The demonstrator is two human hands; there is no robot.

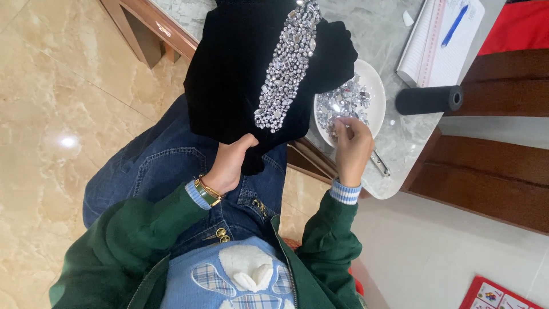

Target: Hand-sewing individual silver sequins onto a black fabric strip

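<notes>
From here I see my left hand (229, 163) clenched on the lower edge of a black velvet garment (234, 74), which drapes off the near edge of the grey marble desk (394, 137) and down over my blue jeans (160, 166). A wide band of clear rhinestones (287, 66) runs down the garment, just left of the white plate (374, 86). That plate sits on the desk, partly tucked under the garment's right fold, and it holds a heap of loose rhinestones (343, 103). My right hand (351, 146) rests at the plate's near rim, fingertips pinched together over the loose stones; whether a stone is between them I cannot tell. Right of the plate lies a black cylinder (429, 99) on its side. Beyond the plate, at the far edge, sits a white notepad (426, 46) with a blue pen (454, 26) on it. A thin metal tool (379, 163) lies on the desk just right of my right hand.
</notes>
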